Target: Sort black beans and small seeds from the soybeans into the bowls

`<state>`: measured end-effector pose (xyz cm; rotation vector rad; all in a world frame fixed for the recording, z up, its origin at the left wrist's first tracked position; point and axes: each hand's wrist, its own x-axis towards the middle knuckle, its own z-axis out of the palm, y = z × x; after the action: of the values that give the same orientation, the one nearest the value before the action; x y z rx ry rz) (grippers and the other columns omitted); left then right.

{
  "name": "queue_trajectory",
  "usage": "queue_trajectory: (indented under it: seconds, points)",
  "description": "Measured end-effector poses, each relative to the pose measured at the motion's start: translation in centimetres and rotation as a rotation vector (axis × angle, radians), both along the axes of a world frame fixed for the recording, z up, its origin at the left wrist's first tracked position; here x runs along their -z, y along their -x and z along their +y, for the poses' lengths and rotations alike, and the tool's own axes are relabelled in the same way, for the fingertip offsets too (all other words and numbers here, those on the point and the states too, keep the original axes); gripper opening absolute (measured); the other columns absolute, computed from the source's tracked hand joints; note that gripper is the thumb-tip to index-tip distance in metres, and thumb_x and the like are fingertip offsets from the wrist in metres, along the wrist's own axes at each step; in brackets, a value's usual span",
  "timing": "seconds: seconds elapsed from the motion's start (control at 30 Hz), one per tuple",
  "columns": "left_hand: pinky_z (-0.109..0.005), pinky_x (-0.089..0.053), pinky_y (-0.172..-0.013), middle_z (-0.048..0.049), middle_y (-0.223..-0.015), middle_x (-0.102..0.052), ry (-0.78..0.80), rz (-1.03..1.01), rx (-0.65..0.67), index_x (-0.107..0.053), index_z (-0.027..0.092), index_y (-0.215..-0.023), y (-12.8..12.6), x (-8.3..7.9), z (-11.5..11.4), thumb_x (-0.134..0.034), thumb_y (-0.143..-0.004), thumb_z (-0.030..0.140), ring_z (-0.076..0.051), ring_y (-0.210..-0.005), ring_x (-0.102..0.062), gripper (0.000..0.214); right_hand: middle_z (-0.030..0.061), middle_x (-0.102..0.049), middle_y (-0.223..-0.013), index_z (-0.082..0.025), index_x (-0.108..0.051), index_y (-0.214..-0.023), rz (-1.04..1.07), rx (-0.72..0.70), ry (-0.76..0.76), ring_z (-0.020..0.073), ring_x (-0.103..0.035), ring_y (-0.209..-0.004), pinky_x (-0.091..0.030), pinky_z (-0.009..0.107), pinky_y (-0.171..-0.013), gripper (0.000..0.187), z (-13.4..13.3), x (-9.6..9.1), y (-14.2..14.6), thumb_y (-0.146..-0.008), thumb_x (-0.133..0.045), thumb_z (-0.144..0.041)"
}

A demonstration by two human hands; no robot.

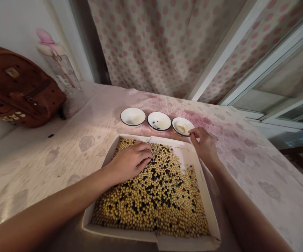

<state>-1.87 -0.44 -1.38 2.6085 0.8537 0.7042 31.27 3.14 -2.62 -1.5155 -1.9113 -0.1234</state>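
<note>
Tablecloth (245,168): L hand (130,161) open on soybeans (151,206), R hand (203,145) curled by dish (182,126).

On our left a brown studded backpack (17,85) by the white wall (12,22), ahead our pink polka-dot curtain (161,42), to our right white-framed glass panels (279,73), a stained tablecloth (269,164) below
</note>
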Motion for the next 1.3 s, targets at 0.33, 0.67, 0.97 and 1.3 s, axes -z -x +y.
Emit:
queue_trajectory:
  seconds: [0.33, 0.67, 0.97, 1.3]
  points:
    - [-0.043, -0.056, -0.096, -0.0085, -0.117, -0.069, 0.014, 0.011, 0.005, -0.074, 0.019, -0.106, 0.0, 0.1, 0.1, -0.053, -0.1, 0.017, -0.024, -0.109, -0.064, 0.023, 0.0046, -0.07, -0.09, -0.022, -0.066, -0.087, -0.098, -0.224, 0.054, 0.0208, -0.065, -0.085, -0.049, 0.036, -0.081, 0.028, -3.8, -1.2, 2.4, -0.091, -0.043, -0.008]
    - [-0.043, -0.056, -0.098, -0.008, -0.118, -0.069, 0.007, 0.002, 0.008, -0.073, 0.02, -0.106, 0.0, 0.1, 0.1, -0.052, -0.1, 0.017, -0.023, -0.11, -0.064, 0.022, 0.0065, -0.072, -0.096, -0.02, -0.072, -0.099, -0.226, -0.316, 0.133, 0.0225, -0.065, -0.091, -0.049, 0.041, -0.084, 0.034, -4.1, -0.9, 2.7, -0.092, -0.043, -0.006]
    - [-0.042, -0.056, -0.097, -0.0076, -0.117, -0.069, 0.021, 0.01, 0.002, -0.073, 0.02, -0.107, 0.1, 0.0, 0.1, -0.052, -0.1, 0.017, -0.023, -0.11, -0.064, 0.022, 0.0047, -0.064, -0.085, -0.02, -0.059, -0.091, -0.311, -0.282, 0.211, 0.0222, -0.06, -0.084, -0.043, 0.04, -0.081, 0.016, -4.6, -1.6, 3.4, -0.099, -0.046, -0.017]
    - [-0.042, -0.056, -0.096, -0.0079, -0.117, -0.069, 0.029, 0.017, 0.001, -0.074, 0.02, -0.107, 0.0, 0.0, 0.1, -0.051, -0.101, 0.018, -0.023, -0.109, -0.064, 0.023, 0.0087, -0.062, -0.087, -0.019, -0.057, -0.087, -0.447, -0.244, 0.23, 0.0236, -0.059, -0.085, -0.042, 0.039, -0.08, 0.023, -5.0, -1.3, 4.1, -0.1, -0.04, -0.013]
